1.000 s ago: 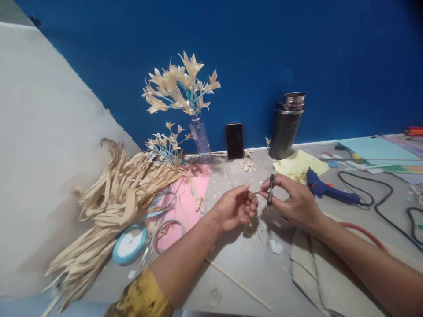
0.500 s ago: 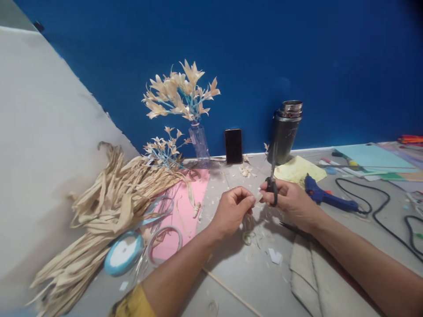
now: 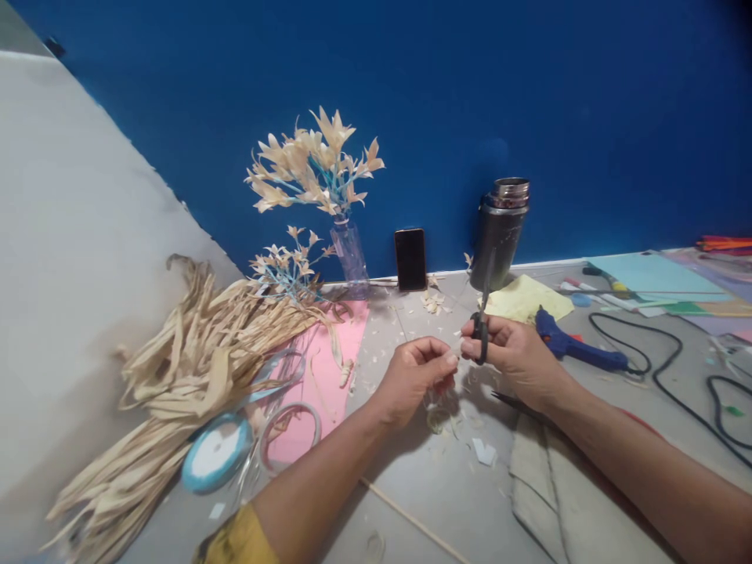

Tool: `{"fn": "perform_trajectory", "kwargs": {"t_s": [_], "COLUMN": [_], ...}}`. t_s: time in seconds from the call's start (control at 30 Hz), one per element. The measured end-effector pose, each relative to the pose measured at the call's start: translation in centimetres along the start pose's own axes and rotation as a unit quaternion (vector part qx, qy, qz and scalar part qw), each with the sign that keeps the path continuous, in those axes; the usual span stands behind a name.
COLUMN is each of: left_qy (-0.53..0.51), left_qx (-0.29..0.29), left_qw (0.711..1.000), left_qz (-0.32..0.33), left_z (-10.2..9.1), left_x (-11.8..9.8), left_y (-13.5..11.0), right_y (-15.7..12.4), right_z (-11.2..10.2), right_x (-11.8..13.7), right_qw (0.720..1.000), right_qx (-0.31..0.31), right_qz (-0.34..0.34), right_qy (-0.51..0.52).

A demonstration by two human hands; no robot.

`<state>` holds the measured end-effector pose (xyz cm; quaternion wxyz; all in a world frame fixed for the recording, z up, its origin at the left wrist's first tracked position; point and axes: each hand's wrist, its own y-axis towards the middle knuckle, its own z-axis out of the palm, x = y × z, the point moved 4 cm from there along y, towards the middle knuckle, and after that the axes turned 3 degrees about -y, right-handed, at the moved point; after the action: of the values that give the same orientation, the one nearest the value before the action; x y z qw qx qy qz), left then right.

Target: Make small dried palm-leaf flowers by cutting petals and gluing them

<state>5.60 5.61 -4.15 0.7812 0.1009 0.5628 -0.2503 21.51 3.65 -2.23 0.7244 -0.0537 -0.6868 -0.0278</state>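
Note:
My left hand [image 3: 414, 374] is closed in a pinch over the grey table [image 3: 435, 478], holding a small pale strip of dried leaf that barely shows between the fingertips. My right hand [image 3: 517, 356] is closed around black scissors [image 3: 482, 325], whose blades point up and away toward the flask. The two hands almost touch at the fingertips. Small pale cuttings [image 3: 446, 419] lie on the table right under them.
A pile of dried leaf strips [image 3: 176, 376] lies at left by a pink sheet [image 3: 320, 368] and ribbon rolls [image 3: 215, 453]. A vase of leaf flowers [image 3: 329, 180], a phone [image 3: 410, 259] and a steel flask [image 3: 499, 231] stand at the wall. A blue glue gun [image 3: 573, 345], cables, coloured sheets, grey cloth [image 3: 558, 501] and a wooden stick [image 3: 411, 517] are nearby.
The scissors have turned from lying between the fingers to pointing upward, and both hands have drawn slightly closer together. The camera view shifted a little.

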Motion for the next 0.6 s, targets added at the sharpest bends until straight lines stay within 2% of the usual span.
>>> {"fn": "perform_trajectory", "kwargs": {"t_s": [0.13, 0.23, 0.3, 0.43, 0.6], "left_qy": [0.008, -0.02, -0.045, -0.075, -0.065], "left_qx": [0.01, 0.013, 0.003, 0.0, -0.005], "left_qw": [1.0, 1.0, 0.999, 0.997, 0.998], "left_qz": [0.005, -0.003, -0.012, -0.026, -0.023], "left_z": [0.1, 0.1, 0.0, -0.1, 0.0], "left_x": [0.1, -0.3, -0.5, -0.7, -0.7], "left_y": [0.0, -0.1, -0.2, -0.3, -0.3], "right_y": [-0.1, 0.2, 0.4, 0.9, 0.7], "right_z": [0.3, 0.4, 0.2, -0.5, -0.1], "right_x": [-0.6, -0.7, -0.6, -0.6, -1.4], "right_qw": [0.996, 0.985, 0.98, 0.983, 0.988], "right_qx": [0.042, 0.081, 0.086, 0.056, 0.089], "right_qz": [0.027, 0.044, 0.044, 0.037, 0.061], "right_qy": [0.069, 0.145, 0.175, 0.168, 0.107]}}
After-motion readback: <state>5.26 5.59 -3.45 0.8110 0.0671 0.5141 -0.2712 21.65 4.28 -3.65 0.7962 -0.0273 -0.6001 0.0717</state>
